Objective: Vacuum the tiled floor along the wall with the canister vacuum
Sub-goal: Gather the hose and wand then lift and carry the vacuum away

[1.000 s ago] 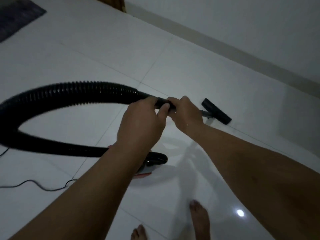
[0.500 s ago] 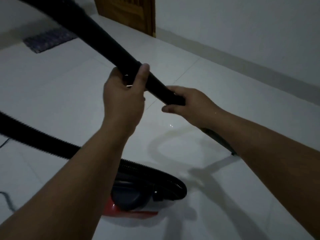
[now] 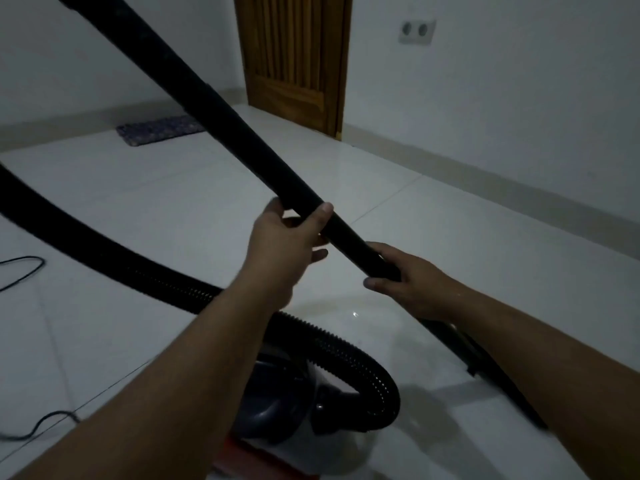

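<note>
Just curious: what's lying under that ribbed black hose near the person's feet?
The canister vacuum, dark blue with a red base, sits beneath the hose. The left forearm covers its left side, so that part stays unseen.

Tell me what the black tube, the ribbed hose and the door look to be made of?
Tube: probably rigid plastic, matte black, smooth and straight. Ribbed hose: likely flexible plastic, closely ridged and bent into a loop. Door: wood by its look, warm brown with vertical slats; veneer can't be ruled out.
</note>
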